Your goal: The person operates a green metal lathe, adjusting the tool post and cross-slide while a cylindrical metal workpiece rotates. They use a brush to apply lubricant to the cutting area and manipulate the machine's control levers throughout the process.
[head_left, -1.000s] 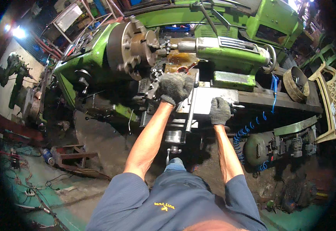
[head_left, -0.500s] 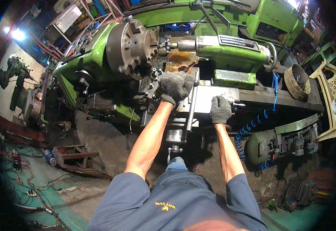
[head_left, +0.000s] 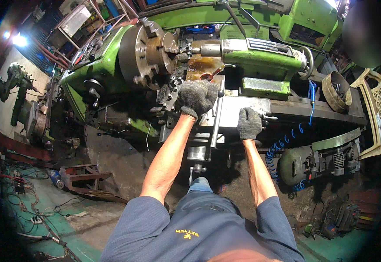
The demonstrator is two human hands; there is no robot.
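Observation:
My left hand [head_left: 198,97], in a dark grey knit glove, is closed over the tool post area of a green lathe's carriage, just left of a long upright metal lever [head_left: 218,113]. What its fingers grip is hidden under the glove. My right hand [head_left: 249,123], gloved alike, is curled at the front edge of the flat metal carriage plate [head_left: 234,107], beside a small handle [head_left: 270,117]. Whatever it holds is covered. Beyond my left hand stands the large jawed chuck [head_left: 144,54], facing the tailstock [head_left: 260,56]. A red-handled brush-like tool [head_left: 216,73] lies on the oily brown surface between them.
At the right are a round metal ring-shaped container [head_left: 335,91], a beige plastic chair [head_left: 374,109], a coiled blue air hose [head_left: 274,153] and a compressor tank [head_left: 295,166]. A rusty metal frame [head_left: 85,179] and loose cables [head_left: 35,209] lie on the left floor.
The chuck's jaws show at a different angle, so it has turned. A blurred round shape has come in at the upper right. Both hands stay nearly where they were.

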